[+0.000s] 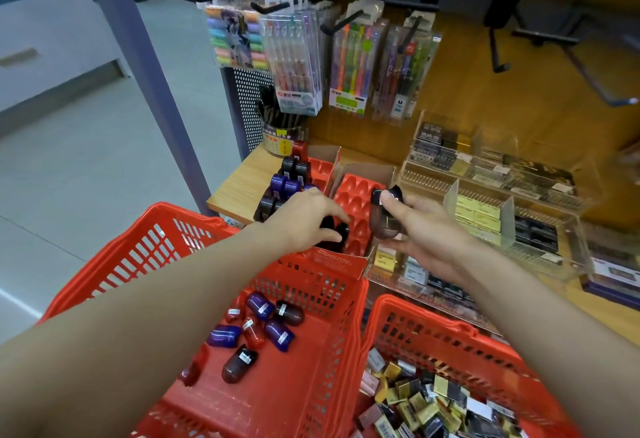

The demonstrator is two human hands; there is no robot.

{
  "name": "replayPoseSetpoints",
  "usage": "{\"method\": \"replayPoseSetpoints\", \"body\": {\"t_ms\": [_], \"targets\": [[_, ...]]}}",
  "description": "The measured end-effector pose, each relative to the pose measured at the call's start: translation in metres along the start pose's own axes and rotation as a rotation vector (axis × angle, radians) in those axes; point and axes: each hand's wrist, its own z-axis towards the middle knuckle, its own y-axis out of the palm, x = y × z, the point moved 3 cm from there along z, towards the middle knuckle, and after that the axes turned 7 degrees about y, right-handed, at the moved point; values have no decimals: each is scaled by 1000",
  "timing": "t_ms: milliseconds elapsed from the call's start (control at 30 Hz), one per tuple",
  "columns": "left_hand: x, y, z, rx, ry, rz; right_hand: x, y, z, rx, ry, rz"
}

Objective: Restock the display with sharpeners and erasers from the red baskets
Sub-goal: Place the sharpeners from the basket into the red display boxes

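Observation:
My left hand pinches a black sharpener at the near end of a red slotted display tray on the shelf. My right hand grips a dark brown capsule sharpener just right of that tray. A second red tray to the left holds several black and purple sharpeners. The left red basket holds several loose sharpeners. The right red basket is filled with several small erasers. Clear acrylic bins hold shelved erasers.
Pen packs hang on hooks above the wooden shelf. A cup of pens stands at the shelf's back left. A grey post rises left of the shelf, with tiled floor beyond.

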Motion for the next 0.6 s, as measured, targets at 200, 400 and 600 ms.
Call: {"method": "replayPoseSetpoints", "body": {"t_ms": [200,400,600], "targets": [[5,4,-4,53,-80,-106,-11,-9,2,36,-103,39],[27,-3,-11,313,-203,-925,-8,-9,2,0,-82,134],[35,-9,-10,429,-166,-829,-9,0,2,34,-174,-17]]}}
